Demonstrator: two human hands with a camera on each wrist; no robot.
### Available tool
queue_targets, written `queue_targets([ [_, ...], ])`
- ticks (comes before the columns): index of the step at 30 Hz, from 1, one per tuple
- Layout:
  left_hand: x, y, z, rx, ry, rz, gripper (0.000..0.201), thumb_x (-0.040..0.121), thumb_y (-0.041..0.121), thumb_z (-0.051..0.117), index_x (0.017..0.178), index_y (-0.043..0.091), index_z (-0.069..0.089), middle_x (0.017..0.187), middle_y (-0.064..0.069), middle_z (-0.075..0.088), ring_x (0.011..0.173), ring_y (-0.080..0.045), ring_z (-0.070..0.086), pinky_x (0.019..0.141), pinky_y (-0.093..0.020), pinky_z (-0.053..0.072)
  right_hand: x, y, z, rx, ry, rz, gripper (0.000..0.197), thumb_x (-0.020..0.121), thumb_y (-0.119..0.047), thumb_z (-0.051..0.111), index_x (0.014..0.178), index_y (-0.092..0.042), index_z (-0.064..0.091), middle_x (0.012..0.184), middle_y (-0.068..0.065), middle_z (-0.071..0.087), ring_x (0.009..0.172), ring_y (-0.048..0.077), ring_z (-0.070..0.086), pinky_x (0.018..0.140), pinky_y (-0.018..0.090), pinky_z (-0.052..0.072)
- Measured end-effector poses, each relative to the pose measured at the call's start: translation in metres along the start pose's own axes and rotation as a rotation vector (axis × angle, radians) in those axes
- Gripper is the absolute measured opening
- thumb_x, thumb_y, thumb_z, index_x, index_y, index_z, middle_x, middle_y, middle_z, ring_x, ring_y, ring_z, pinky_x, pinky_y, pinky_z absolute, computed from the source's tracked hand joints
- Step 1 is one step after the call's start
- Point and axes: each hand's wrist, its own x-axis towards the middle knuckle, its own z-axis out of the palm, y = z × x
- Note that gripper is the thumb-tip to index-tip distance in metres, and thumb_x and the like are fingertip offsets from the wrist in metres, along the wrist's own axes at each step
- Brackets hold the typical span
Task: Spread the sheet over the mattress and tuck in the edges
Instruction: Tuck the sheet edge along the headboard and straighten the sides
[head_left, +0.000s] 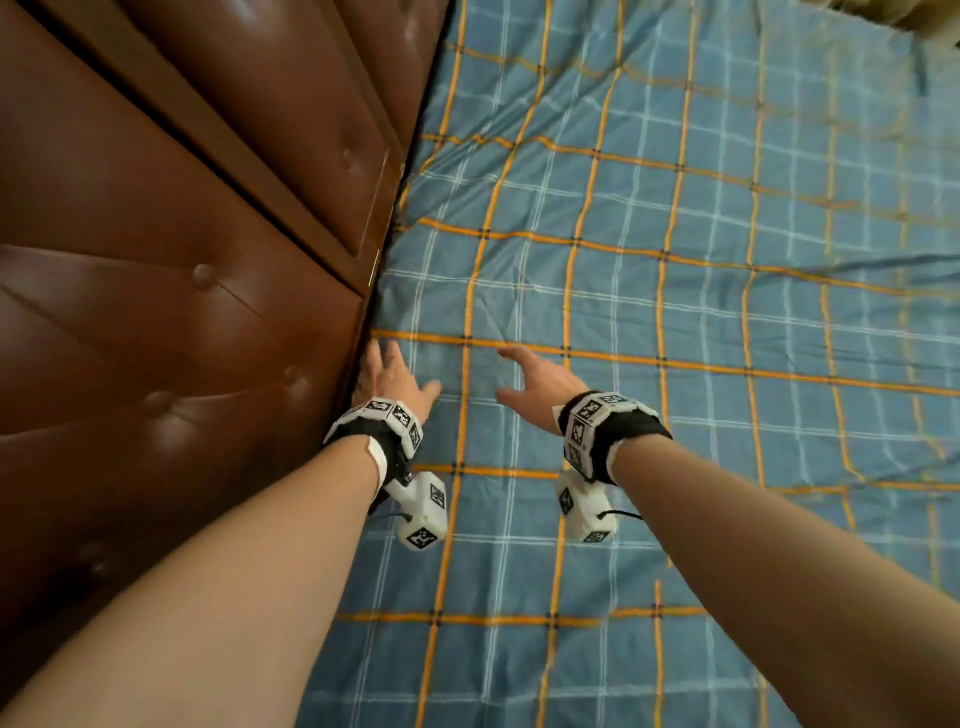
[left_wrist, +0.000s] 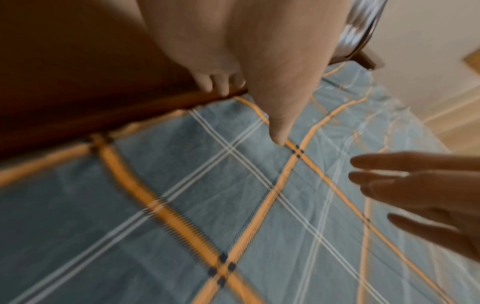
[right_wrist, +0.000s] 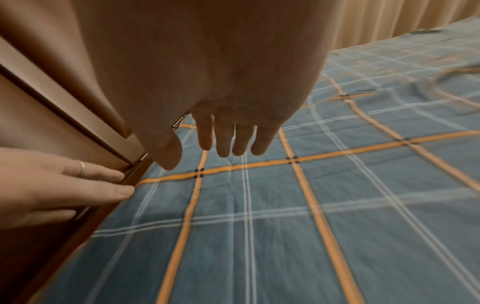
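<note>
A blue sheet (head_left: 649, 322) with orange and white check lines lies spread over the mattress, lightly creased toward the far right. Its left edge meets the brown padded headboard (head_left: 171, 291). My left hand (head_left: 387, 376) reaches with straight fingers to the seam between sheet and headboard; in the left wrist view its fingertips (left_wrist: 221, 86) touch that dark gap. My right hand (head_left: 535, 384) hovers open just above the sheet, a little to the right of the left one, fingers (right_wrist: 226, 142) spread and holding nothing.
The headboard (right_wrist: 52, 123) stands as a wall along the left side. A pale curtain (right_wrist: 389, 20) hangs beyond the far side of the bed. A folded ridge of sheet (head_left: 883, 265) runs across the far right. Pale floor (left_wrist: 457, 123) shows past the bed's edge.
</note>
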Motion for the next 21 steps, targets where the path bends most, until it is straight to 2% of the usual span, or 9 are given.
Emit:
queue_targets([
  [4,-0.063,0.003,-0.021,0.015,-0.062,0.026,0.079,0.084,0.041,0.065,0.147,0.01,0.03,0.151,-0.015,0.034,0.137,-0.034,0.036,0.112,-0.042,0.032,-0.073,0.0,0.025,-0.003,-0.01,0.016,0.06,0.093,-0.036,0.055,0.147,-0.025,0.032,0.134,0.013,0.057,0.112,0.032,0.06,0.088,0.035,0.046],
  [8,-0.126,-0.006,-0.016,0.013,-0.067,0.013,0.072,0.082,0.041,0.065,0.143,0.015,0.039,0.144,-0.013,0.042,0.131,-0.033,0.043,0.107,-0.043,0.038,-0.128,0.003,0.06,-0.011,-0.046,0.006,0.059,0.093,-0.037,0.055,0.146,-0.023,0.034,0.14,0.012,0.053,0.124,0.032,0.053,0.098,0.037,0.043],
  [11,-0.179,-0.025,0.0,-0.037,-0.038,-0.024,0.065,0.084,0.039,0.064,0.141,0.016,0.044,0.14,-0.012,0.047,0.128,-0.031,0.046,0.107,-0.039,0.038,-0.162,0.014,0.09,-0.048,-0.057,-0.027,0.057,0.091,-0.038,0.054,0.144,-0.024,0.036,0.139,0.011,0.054,0.122,0.032,0.054,0.098,0.038,0.045],
  [14,-0.236,-0.06,0.025,-0.141,0.026,-0.111,0.05,0.089,0.031,0.059,0.136,0.015,0.051,0.137,-0.012,0.052,0.126,-0.03,0.049,0.106,-0.037,0.038,-0.194,0.025,0.127,-0.068,-0.121,-0.051,0.057,0.092,-0.037,0.055,0.144,-0.025,0.036,0.139,0.008,0.054,0.12,0.03,0.056,0.095,0.035,0.045],
  [17,-0.295,-0.107,0.064,-0.163,0.015,-0.231,0.036,0.097,0.024,0.049,0.131,0.015,0.055,0.133,-0.014,0.056,0.122,-0.032,0.052,0.103,-0.039,0.041,-0.229,0.034,0.17,-0.074,-0.189,-0.061,0.057,0.092,-0.034,0.058,0.145,-0.022,0.038,0.139,0.009,0.054,0.124,0.031,0.053,0.098,0.035,0.043],
  [19,-0.327,-0.145,0.088,-0.134,-0.005,-0.324,0.035,0.098,0.02,0.044,0.131,0.014,0.055,0.135,-0.014,0.056,0.124,-0.033,0.051,0.103,-0.038,0.041,-0.242,0.033,0.198,-0.078,-0.2,-0.076,0.057,0.09,-0.035,0.061,0.142,-0.021,0.041,0.138,0.01,0.054,0.125,0.031,0.052,0.099,0.035,0.043],
  [21,-0.351,-0.181,0.111,-0.148,-0.017,-0.412,0.036,0.099,0.017,0.042,0.133,0.012,0.051,0.137,-0.016,0.053,0.126,-0.033,0.049,0.103,-0.037,0.038,-0.251,0.034,0.23,-0.1,-0.208,-0.07,0.057,0.087,-0.044,0.063,0.135,-0.02,0.046,0.133,0.009,0.058,0.12,0.031,0.056,0.094,0.035,0.045],
])
